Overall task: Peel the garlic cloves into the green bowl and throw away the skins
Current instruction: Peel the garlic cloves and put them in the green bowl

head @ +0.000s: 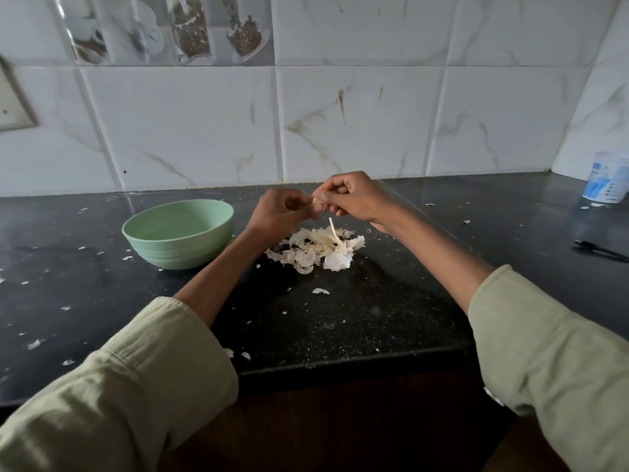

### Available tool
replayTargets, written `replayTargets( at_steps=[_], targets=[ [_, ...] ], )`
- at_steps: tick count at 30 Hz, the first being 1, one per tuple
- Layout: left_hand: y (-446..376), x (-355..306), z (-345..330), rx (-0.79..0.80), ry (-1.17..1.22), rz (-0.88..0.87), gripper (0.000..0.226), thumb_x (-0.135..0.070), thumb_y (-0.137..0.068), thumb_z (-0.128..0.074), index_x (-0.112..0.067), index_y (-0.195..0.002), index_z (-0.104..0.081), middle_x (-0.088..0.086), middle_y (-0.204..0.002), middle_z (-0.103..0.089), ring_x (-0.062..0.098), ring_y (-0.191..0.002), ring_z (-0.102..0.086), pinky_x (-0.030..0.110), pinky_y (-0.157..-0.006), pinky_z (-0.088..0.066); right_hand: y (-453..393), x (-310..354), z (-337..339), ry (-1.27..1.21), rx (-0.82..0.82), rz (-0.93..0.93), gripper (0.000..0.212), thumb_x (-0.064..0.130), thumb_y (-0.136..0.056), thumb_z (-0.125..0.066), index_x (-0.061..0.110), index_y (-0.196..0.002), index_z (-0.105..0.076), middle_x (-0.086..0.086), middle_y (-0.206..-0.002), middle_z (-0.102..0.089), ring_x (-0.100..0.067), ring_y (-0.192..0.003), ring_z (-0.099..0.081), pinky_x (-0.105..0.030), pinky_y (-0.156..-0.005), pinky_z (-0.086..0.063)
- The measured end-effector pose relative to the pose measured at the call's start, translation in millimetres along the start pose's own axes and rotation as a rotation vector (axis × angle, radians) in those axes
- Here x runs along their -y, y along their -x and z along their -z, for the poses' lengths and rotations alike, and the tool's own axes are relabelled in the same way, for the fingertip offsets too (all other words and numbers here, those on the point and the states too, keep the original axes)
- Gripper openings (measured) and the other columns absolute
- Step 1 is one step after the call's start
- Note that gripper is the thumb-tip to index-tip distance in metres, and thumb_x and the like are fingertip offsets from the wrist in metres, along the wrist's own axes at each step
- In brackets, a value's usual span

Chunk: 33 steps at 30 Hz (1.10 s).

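Note:
Both hands meet above the black counter, a little right of the green bowl [178, 233]. My left hand [279, 212] and my right hand [354, 197] pinch one small pale garlic clove [317, 203] between their fingertips. Most of the clove is hidden by the fingers. Directly below the hands lies a pile of white garlic skins [318, 252] with a dry stem sticking up from it. The bowl stands upright to the left of the pile; its inside is only partly visible.
Small skin flakes are scattered over the dark counter [340, 321]. A white and blue tub [607, 178] stands at the far right by the tiled wall. A black pen-like object [599, 250] lies at the right edge.

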<state>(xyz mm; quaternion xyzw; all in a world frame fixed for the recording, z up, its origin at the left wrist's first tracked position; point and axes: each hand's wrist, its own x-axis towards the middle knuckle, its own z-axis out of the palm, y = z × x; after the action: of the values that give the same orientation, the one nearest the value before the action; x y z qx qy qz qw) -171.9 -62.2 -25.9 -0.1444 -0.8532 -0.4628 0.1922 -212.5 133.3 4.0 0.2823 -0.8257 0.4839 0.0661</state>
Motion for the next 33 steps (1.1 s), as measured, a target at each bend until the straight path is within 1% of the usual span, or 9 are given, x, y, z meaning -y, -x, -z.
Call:
replayTargets(
  at_steps=[3, 6, 13, 16, 19, 22, 26, 29, 33],
  targets=[
    [0, 0, 2, -0.022, -0.011, 0.001, 0.017, -0.028, -0.088, -0.083, -0.012, -0.094, -0.081, -0.004, -0.085, -0.080, -0.006, -0.063, -0.065, 0.011, -0.064, -0.047, 3, 2, 3, -0.021, 0.060, -0.008, 0.014, 0.011, -0.098, -0.071, 0.004, -0.109, -0.073, -0.014, -0.092, -0.077, -0.006, -0.070, -0.068, -0.019, -0.065, -0.055],
    [-1, 2, 5, -0.020, 0.062, 0.014, 0.015, -0.020, -0.087, -0.083, -0.008, -0.096, -0.081, 0.002, -0.088, -0.081, 0.013, -0.084, -0.078, 0.023, -0.082, -0.058, 6, 4, 4, 0.002, 0.100, 0.000, 0.021, 0.014, -0.097, -0.072, 0.004, -0.115, -0.071, -0.011, -0.093, -0.079, -0.008, -0.073, -0.068, -0.019, -0.066, -0.055],
    [0, -2, 5, -0.021, 0.036, 0.020, 0.010, -0.016, -0.089, -0.082, -0.007, -0.095, -0.079, 0.001, -0.085, -0.081, 0.012, -0.084, -0.078, 0.023, -0.083, -0.059, 7, 5, 1, 0.092, 0.110, 0.053, 0.020, 0.016, -0.096, -0.073, 0.005, -0.112, -0.068, -0.010, -0.094, -0.078, -0.016, -0.083, -0.071, -0.023, -0.069, -0.059],
    [0, -1, 7, -0.015, 0.005, 0.038, 0.010, -0.019, -0.090, -0.081, -0.011, -0.093, -0.079, 0.001, -0.083, -0.080, 0.011, -0.082, -0.076, 0.026, -0.082, -0.057, 6, 4, 3, 0.119, 0.097, 0.093, 0.019, 0.018, -0.093, -0.077, 0.007, -0.107, -0.071, -0.001, -0.094, -0.075, -0.005, -0.081, -0.068, -0.026, -0.071, -0.059],
    [1, -2, 9, -0.012, 0.004, 0.081, 0.009, -0.024, -0.090, -0.081, -0.015, -0.090, -0.078, -0.001, -0.081, -0.080, 0.016, -0.080, -0.072, 0.030, -0.077, -0.053, 6, 5, 3, 0.173, 0.072, 0.156, 0.019, 0.021, -0.089, -0.081, 0.009, -0.102, -0.075, 0.006, -0.091, -0.074, 0.008, -0.076, -0.063, -0.016, -0.070, -0.052],
    [4, -6, 7, -0.002, 0.045, 0.108, 0.014, -0.025, -0.090, -0.082, -0.012, -0.092, -0.078, 0.001, -0.083, -0.080, 0.017, -0.082, -0.070, 0.030, -0.078, -0.052, 7, 8, 3, 0.145, 0.048, 0.182, 0.021, 0.025, -0.087, -0.082, 0.006, -0.095, -0.076, -0.001, -0.087, -0.077, -0.001, -0.071, -0.065, -0.019, -0.067, -0.054],
    [5, -9, 8, 0.015, 0.090, 0.119, 0.010, -0.019, -0.092, -0.079, -0.010, -0.091, -0.077, 0.005, -0.084, -0.080, 0.020, -0.084, -0.069, 0.045, -0.092, -0.056, 6, 6, 5, 0.116, 0.044, 0.207, 0.016, 0.020, -0.088, -0.081, 0.006, -0.094, -0.077, -0.006, -0.086, -0.077, -0.016, -0.072, -0.070, -0.028, -0.070, -0.060],
    [7, -11, 9, 0.008, 0.131, 0.127, 0.009, -0.014, -0.092, -0.078, -0.006, -0.093, -0.075, 0.009, -0.084, -0.078, 0.012, -0.080, -0.067, 0.034, -0.085, -0.053, 4, 5, 2, 0.125, 0.031, 0.211, 0.008, 0.012, -0.093, -0.075, 0.006, -0.098, -0.078, -0.007, -0.088, -0.078, -0.016, -0.076, -0.074, -0.030, -0.074, -0.063],
    [7, -16, 6, -0.015, 0.140, 0.142, 0.008, -0.010, -0.093, -0.075, -0.003, -0.096, -0.076, 0.009, -0.085, -0.079, 0.009, -0.077, -0.071, 0.021, -0.080, -0.052, 5, 4, 3, 0.083, 0.016, 0.179, 0.011, 0.010, -0.094, -0.074, 0.003, -0.100, -0.079, -0.006, -0.088, -0.078, -0.014, -0.076, -0.074, -0.030, -0.075, -0.064]
  ],
)
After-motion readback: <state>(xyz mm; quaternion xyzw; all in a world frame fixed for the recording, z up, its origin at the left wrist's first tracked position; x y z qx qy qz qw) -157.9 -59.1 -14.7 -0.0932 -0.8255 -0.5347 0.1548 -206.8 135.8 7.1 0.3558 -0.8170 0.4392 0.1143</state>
